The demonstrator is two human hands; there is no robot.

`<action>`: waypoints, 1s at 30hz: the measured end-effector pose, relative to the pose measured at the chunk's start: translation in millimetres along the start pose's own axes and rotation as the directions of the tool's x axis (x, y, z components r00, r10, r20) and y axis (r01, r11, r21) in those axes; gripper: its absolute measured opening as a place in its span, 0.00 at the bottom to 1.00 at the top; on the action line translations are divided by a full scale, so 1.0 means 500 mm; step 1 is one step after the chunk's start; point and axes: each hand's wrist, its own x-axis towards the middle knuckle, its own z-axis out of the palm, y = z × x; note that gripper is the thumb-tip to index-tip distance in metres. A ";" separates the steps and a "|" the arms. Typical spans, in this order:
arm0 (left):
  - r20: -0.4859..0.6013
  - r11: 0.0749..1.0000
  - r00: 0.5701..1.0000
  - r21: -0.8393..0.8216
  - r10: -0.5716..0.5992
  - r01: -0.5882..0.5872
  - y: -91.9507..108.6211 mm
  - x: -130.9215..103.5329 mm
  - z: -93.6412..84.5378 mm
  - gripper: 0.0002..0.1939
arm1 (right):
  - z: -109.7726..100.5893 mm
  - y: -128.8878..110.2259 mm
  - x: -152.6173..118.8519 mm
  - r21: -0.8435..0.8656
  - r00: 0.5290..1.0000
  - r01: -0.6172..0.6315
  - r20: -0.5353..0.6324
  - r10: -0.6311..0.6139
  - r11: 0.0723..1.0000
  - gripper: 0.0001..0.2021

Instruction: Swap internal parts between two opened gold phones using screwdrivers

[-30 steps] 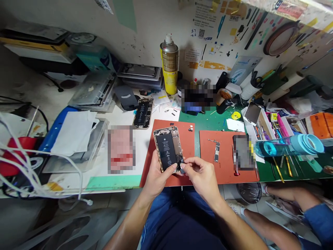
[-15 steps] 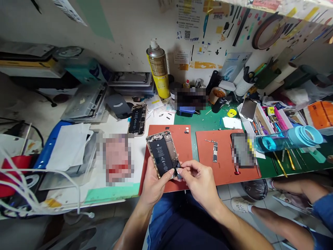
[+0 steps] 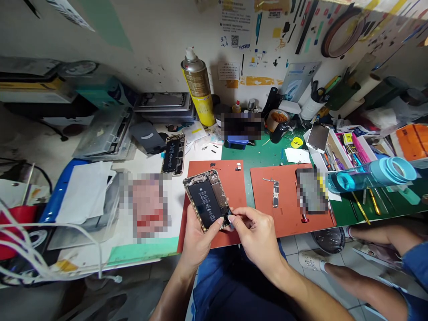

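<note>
My left hand (image 3: 196, 238) is closed around an opened phone housing (image 3: 191, 196), with its thumb lying over the lower edge. The housing tilts above a reddish-brown mat and shows a black battery (image 3: 204, 199) inside. At the housing's lower right corner, the fingers of my right hand (image 3: 257, 229) are pinched together; whatever small part sits between the fingertips is hidden. A bare logic board (image 3: 275, 196) lies on the second mat to the right. Behind and left, another opened phone housing (image 3: 174, 154) rests on the white surface.
Two reddish-brown mats (image 3: 234, 191) (image 3: 261, 214) lie side by side. A blue water bottle (image 3: 371, 174), screwdrivers (image 3: 374, 203) and tool boxes stand right. A yellow spray can (image 3: 202, 96) is at the back. White cables (image 3: 50, 225) hang left. Another person's legs (image 3: 364, 281) show below right.
The view has shifted slightly. Both hands stay at the phone housing, the right still pinching at its lower right corner, with only small finger movement.
</note>
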 end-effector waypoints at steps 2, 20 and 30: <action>-0.008 1.000 1.000 0.023 0.002 -0.002 -0.004 -0.001 -0.002 0.37 | 0.001 -0.001 -0.001 -0.018 1.000 0.022 -0.016 -0.022 1.000 0.09; 0.026 1.000 1.000 0.001 -0.017 0.017 0.000 -0.004 -0.003 0.38 | 0.010 0.009 0.000 0.095 1.000 -0.027 -0.012 0.028 0.995 0.10; 0.042 0.999 0.998 -0.008 0.038 -0.038 -0.017 0.005 -0.006 0.43 | 0.010 -0.002 0.011 0.212 0.993 -0.113 0.010 0.113 0.971 0.12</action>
